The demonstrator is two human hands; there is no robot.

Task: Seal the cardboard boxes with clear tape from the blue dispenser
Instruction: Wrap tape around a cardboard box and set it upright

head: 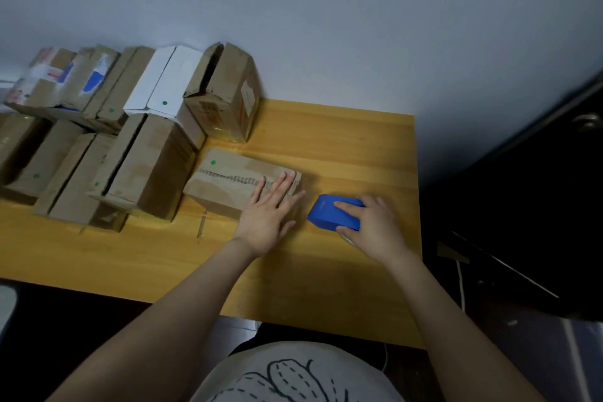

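Two hands are at work in the head view. The left hand lies flat with straight fingers, pressing down on the near end of a flat box in the middle of the bench. The right hand is curled round the blue dispenser, which stands on the bench just beside that box, on its right. I think the box is light and a bit soft, so it could slide or dent. A flat palm on top, near the seam, looks like the best way to hold it down. The dispenser looks hard and smooth, easy to grip from above with fingers on one side and thumb on the other. A pile of boxes sits on the left, with one white box among them, and some tops gape open. The clear tape cannot be seen; the roll is hidden under the hand and the blue shell. A rough line runs along the box top, but I cannot tell if it is tape or a torn seam. The far-left boxes are cut off, and the dark right side is too dim to make out.
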